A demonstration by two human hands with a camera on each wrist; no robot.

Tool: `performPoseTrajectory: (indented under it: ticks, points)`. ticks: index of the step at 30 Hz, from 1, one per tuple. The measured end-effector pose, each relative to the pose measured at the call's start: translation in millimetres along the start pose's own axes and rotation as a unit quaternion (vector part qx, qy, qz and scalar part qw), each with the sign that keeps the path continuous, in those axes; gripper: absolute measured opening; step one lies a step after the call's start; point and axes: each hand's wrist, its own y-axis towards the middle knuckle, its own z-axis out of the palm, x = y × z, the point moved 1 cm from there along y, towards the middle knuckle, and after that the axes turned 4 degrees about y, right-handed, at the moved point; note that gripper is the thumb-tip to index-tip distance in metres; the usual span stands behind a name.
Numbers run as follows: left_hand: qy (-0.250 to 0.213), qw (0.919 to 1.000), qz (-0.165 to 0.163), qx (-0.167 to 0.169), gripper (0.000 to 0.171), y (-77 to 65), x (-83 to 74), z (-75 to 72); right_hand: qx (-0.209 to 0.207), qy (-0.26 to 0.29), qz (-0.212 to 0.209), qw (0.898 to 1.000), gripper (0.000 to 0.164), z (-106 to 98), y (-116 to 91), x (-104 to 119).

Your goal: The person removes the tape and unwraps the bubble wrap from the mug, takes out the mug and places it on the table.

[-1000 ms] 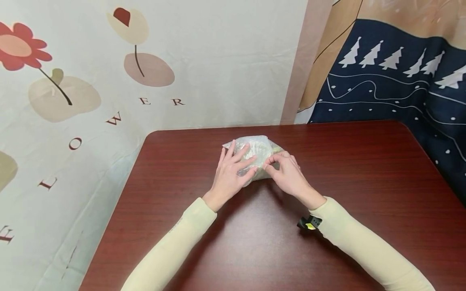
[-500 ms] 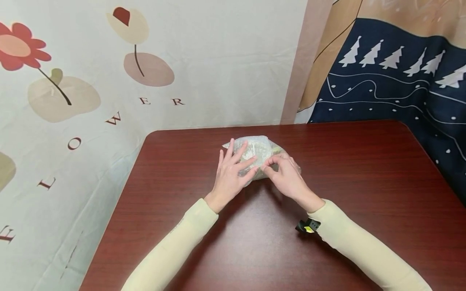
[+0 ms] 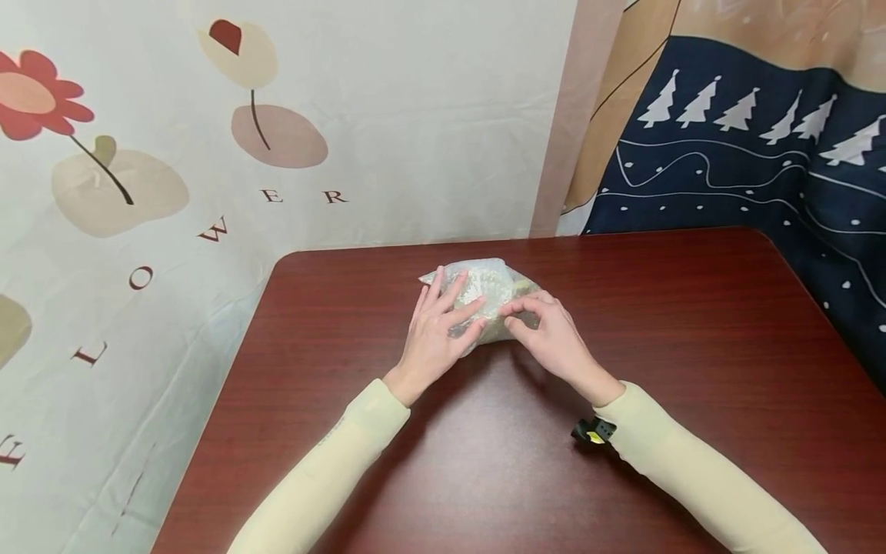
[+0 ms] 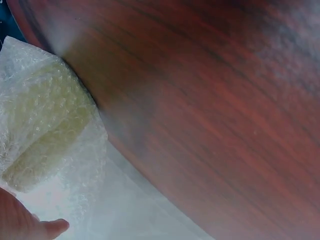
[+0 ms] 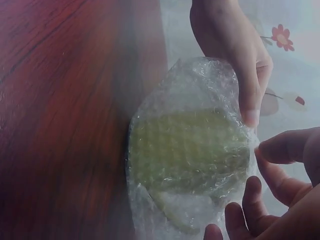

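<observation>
The bubble-wrapped bundle [image 3: 490, 282] lies on the table [image 3: 346, 323], left hand [image 3: 432, 327] spread on its left, probably steadying it; at its right, the right hand [image 3: 551, 336] brings thumb and forefinger nearly together, whether pinching wrap I can't tell.

I count one table [image 3: 664, 331], and near the middle of its far edge one bubble-wrap bundle [image 3: 490, 286] with one green object [image 5: 185, 145] inside. Two hands touch it, a left hand [image 3: 431, 335] and a right hand [image 3: 551, 335], in two sleeves [image 3: 325, 465] (plus one black strap [image 3: 594, 431], at the right cuff). Beyond the far left corner, two printed flowers [image 3: 34, 96] and six letters [image 3: 141, 278]; past the far right corner, six whole printed trees [image 3: 737, 110].
</observation>
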Motion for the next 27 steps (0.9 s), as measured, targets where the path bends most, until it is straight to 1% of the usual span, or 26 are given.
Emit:
performPoseTrajectory:
  ticks: [4,10,17,21,27]
  points:
    - [-0.003,0.9999,0.008,-0.015,0.032,-0.3,1.2,1.2,-0.013,-0.030,-0.006,0.999,0.016,1.7,-1.1,1.7]
    - [-0.007,0.9997,0.015,-0.018,0.033,-0.8,2.5,2.8,-0.032,-0.049,-0.011,0.998,0.017,4.8,-3.5,2.3]
    - [-0.004,0.9992,0.024,-0.031,0.032,-1.4,2.1,2.6,-0.057,-0.095,-0.062,0.992,0.015,7.5,-6.0,5.2]
    - [-0.003,0.9990,0.029,-0.033,0.032,-2.0,1.4,3.1,-0.057,-0.086,-0.058,0.993,0.012,8.9,-3.5,4.4]
    - [0.004,0.9988,0.030,-0.038,0.032,-2.2,0.4,4.5,-0.049,-0.050,-0.028,0.997,0.009,8.6,0.4,1.6]
